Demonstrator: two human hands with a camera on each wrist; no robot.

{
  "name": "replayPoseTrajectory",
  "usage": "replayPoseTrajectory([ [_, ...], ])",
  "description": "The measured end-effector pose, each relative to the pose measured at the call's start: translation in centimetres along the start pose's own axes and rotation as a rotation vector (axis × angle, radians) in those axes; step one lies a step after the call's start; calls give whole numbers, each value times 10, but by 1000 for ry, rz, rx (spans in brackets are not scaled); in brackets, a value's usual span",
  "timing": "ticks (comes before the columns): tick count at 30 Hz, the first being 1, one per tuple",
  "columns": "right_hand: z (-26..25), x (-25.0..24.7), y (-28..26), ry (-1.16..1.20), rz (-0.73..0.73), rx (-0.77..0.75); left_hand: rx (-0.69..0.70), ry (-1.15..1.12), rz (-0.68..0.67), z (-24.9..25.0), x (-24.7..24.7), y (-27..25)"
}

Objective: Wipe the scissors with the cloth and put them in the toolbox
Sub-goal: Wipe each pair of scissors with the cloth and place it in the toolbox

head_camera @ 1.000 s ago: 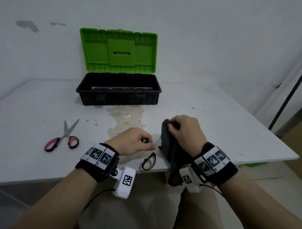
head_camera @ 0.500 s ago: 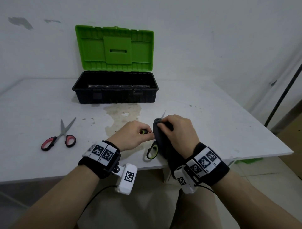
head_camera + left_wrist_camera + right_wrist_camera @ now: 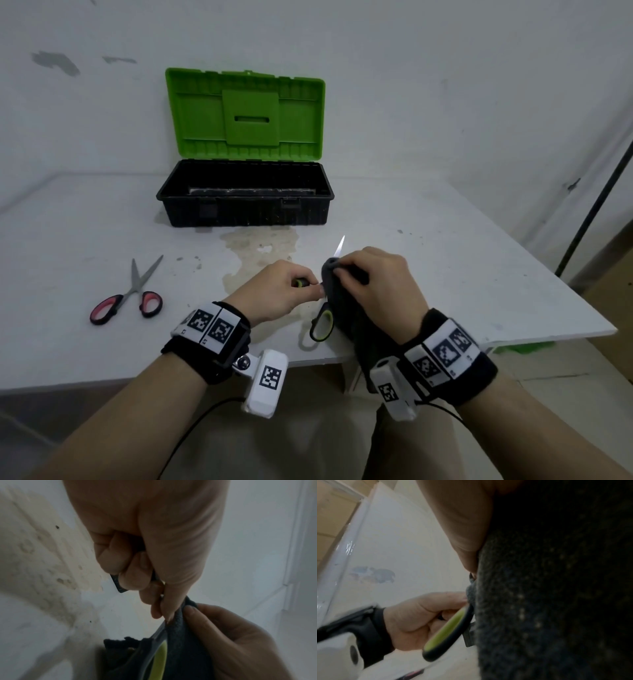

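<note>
White table (image 3: 445, 274) carries everything, w/ a brownish stain (image 3: 260, 253) mid-surface. 1 toolbox (image 3: 245, 209) at the far side, black base, green lid (image 3: 245, 114) standing open upright vs the wall; long axis runs left-right. 1 dark grey cloth (image 3: 346, 308), bunched in the right hand (image 3: 376, 284), fingers curled and pinching it round the blades of the green-handled scissors (image 3: 322, 323); cloth tail hangs off the near table edge by the right wrist. Scissors total: 2 pairs. Green pair is held just above the table near the front edge, long axis near-to-far, blade tip (image 3: 340, 246) poking out above the cloth and pointing away toward the toolbox, slightly right; one green/black finger loop shows at the near end, below the cloth. Left hand (image 3: 274, 291) closed tight round the other handle of that pair, fingers curled in, thumb tip touching the cloth. In the left wrist view the curled fingers (image 3: 123, 561) grip a dark handle piece and the right hand pinches cloth just below. 2nd pair, red-handled scissors (image 3: 128, 296), lies flat on the table well left of the hands, blades partly spread, tips pointing far-right toward the box, handles near-left. 2 hands, both busy.
</note>
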State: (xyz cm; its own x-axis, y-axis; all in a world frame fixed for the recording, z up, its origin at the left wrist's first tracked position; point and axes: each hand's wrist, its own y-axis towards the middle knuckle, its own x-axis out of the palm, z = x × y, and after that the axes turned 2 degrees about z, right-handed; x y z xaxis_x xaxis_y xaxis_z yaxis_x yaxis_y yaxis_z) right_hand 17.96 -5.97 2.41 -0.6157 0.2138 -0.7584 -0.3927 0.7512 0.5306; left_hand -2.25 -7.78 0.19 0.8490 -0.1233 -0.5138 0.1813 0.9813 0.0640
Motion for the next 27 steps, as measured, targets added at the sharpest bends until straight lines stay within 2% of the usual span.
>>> replayPoseTrajectory([
  [3, 5, 10, 0, -14, -43, 11, 27, 87, -7, 0, 3, -1],
  [8, 25, 0, 22, -60, 34, 176, 45, 135, -67, 1, 4, -6],
  [11, 32, -12, 27, -3, 117, 297, -10, 76, -52, 3, 4, -7],
  [14, 31, -24, 19, 67, 248, 366, -79, -19, -6, 4, 0, -7],
  [17, 22, -33, 6, 191, 303, 406, -190, -116, 70, 5, -2, -6],
  [21, 1, -31, -7, 222, 219, 315, -335, -387, 99, 7, 1, -2],
  [25, -5, -4, -5, 51, 76, 133, -325, -436, 98, 13, 8, -3],
  [27, -2, 10, -3, 2, 8, 123, -311, -437, 89, 16, 11, -4],
])
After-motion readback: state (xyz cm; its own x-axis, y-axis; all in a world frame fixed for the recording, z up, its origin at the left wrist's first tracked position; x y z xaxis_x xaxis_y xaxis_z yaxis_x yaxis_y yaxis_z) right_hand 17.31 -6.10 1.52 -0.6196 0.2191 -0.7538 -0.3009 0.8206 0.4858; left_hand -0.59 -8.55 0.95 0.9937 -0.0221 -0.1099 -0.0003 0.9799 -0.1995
